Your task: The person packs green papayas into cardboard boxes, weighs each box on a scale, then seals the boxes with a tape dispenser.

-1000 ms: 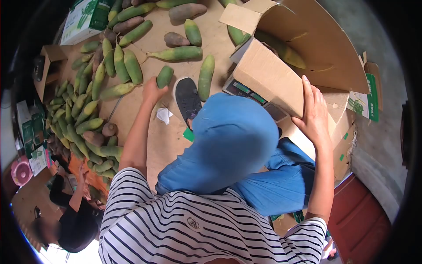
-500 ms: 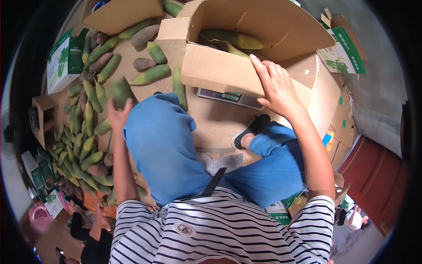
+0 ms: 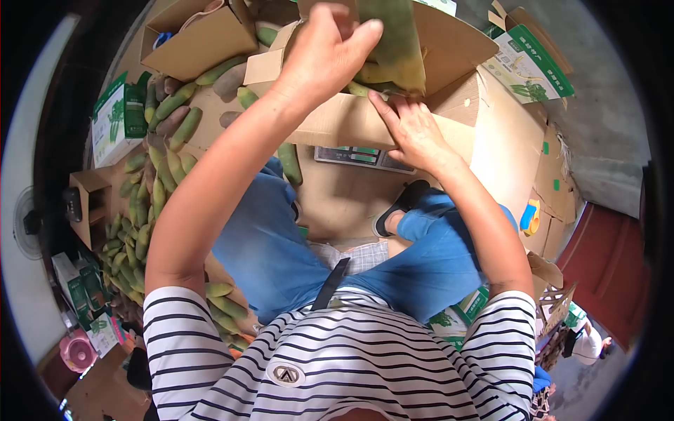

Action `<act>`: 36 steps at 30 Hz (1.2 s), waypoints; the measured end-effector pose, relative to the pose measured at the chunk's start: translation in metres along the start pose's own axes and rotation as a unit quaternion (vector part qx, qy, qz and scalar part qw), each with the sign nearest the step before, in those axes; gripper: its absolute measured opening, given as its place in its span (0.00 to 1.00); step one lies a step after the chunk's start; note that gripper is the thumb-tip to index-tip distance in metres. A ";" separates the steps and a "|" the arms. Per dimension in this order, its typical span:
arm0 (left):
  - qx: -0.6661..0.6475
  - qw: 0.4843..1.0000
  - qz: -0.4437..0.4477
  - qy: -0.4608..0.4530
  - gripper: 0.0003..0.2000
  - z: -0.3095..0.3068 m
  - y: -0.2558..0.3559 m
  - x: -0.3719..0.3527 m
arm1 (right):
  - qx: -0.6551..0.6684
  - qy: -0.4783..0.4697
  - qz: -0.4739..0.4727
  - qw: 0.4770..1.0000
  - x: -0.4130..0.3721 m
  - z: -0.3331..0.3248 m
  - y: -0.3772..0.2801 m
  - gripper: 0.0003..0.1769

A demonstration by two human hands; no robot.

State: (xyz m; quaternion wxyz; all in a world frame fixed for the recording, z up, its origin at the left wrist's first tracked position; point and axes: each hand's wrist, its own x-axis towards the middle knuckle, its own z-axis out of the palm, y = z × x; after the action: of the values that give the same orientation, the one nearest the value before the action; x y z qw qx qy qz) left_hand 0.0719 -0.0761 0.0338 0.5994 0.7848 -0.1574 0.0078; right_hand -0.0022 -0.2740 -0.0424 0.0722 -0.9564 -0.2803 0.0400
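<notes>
Fruit long, green-yellow, possibly mango; left grip pinching it, right grip spread on box

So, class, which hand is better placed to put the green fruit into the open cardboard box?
Left, probably. The left hand grips the green fruit directly over the cardboard box. The right hand holds nothing; it rests on the box's front flap, seemingly steadying it.

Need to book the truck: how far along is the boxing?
Done: some packed fruit lies in the box. In hand: the left hand holds a fruit over it; the right hand rests on its flap. Left: a big pile on the floor.
</notes>
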 end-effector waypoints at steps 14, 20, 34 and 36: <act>0.182 0.875 -0.130 0.430 0.18 -0.088 -0.164 -0.009 | -0.008 0.034 -0.031 0.999 0.001 0.009 0.010 0.63; 0.255 0.803 -0.527 0.110 0.22 -0.013 -0.351 -0.174 | 0.000 0.036 -0.027 0.999 0.004 0.008 0.011 0.63; -0.213 0.706 -0.604 0.303 0.30 0.049 -0.369 -0.185 | -0.012 0.050 -0.019 0.998 0.006 0.015 0.014 0.62; -0.396 0.627 -0.552 0.382 0.27 0.039 -0.343 -0.151 | -0.013 0.057 -0.020 0.998 0.006 0.017 0.015 0.62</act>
State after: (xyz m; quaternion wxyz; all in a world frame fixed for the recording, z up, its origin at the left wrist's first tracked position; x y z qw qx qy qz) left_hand 0.0093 0.0029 -0.3293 0.7509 0.3384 0.5602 -0.0886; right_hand 0.0086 -0.2817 -0.0623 0.0762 -0.9520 -0.2957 -0.0203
